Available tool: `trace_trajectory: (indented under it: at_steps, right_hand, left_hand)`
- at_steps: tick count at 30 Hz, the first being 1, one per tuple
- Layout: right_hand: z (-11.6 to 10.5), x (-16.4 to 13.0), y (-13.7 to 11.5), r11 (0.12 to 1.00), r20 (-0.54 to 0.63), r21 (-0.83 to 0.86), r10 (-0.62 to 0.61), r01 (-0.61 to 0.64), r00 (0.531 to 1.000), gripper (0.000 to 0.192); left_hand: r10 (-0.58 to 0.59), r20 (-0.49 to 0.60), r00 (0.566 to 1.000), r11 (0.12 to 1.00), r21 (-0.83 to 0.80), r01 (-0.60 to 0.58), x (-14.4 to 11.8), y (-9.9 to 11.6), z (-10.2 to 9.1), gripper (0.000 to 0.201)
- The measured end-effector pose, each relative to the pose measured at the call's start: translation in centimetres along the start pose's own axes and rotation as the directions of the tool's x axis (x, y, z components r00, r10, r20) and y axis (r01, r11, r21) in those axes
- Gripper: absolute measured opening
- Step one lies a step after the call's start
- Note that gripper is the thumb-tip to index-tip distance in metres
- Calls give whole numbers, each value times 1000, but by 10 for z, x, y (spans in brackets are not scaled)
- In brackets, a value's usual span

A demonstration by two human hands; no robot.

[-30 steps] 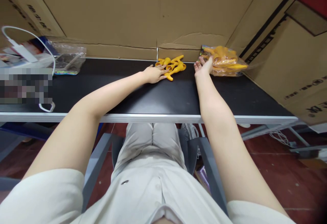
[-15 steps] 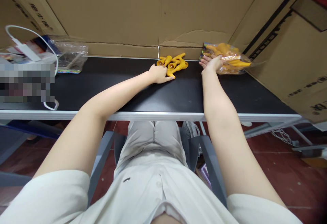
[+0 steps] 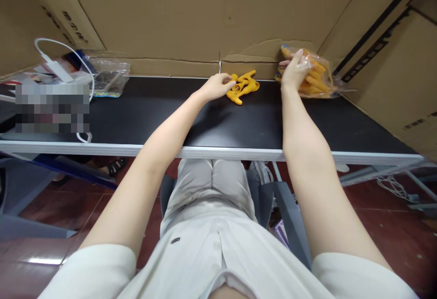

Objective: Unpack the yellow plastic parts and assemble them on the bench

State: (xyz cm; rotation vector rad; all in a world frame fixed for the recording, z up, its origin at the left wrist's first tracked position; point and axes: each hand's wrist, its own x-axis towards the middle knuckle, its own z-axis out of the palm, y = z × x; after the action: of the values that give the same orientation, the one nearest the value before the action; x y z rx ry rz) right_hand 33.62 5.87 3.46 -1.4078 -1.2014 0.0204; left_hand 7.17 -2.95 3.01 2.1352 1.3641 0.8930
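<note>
My left hand (image 3: pixel 218 86) is at the near left side of a small pile of yellow branched plastic pieces (image 3: pixel 244 90) on the black table. Its fingers and thumb curl round a yellow piece (image 3: pixel 234 77), mostly hidden by the hand. Some pieces in the pile have round, cup-like ends. To the right, my right hand (image 3: pixel 294 72) grips the left side of a clear plastic bag (image 3: pixel 317 78) filled with more yellow pieces. The bag tilts against the cardboard behind, and its coloured label shows in part at the left end.
Cardboard walls (image 3: pixel 170 12) enclose the back and right of the black table (image 3: pixel 164 124). At the left lie a clear plastic bag (image 3: pixel 111 78), a white cable (image 3: pixel 64 42) with its plug, and a blurred-out patch. A metal edge (image 3: pixel 225 152) runs along the front.
My left hand has risen off the pile, its fingers now curled. My right hand has turned from palm-up beside the bag to closed on it, and the bag's left end is lifted.
</note>
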Motion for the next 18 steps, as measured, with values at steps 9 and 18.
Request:
trace_trajectory:
  at_steps: [9, 18]
  right_hand:
    - [-7, -50, -81, 833, 191, 533, 49, -146, 980, 51]
    - [4, -93, -104, 814, 498, 558, -177, -158, 849, 55]
  left_hand:
    - [-236, -63, 970, 814, -557, 162, 6, -21, 2, 34]
    - [-258, 151, 954, 430, -867, 253, 7, -38, -14, 95]
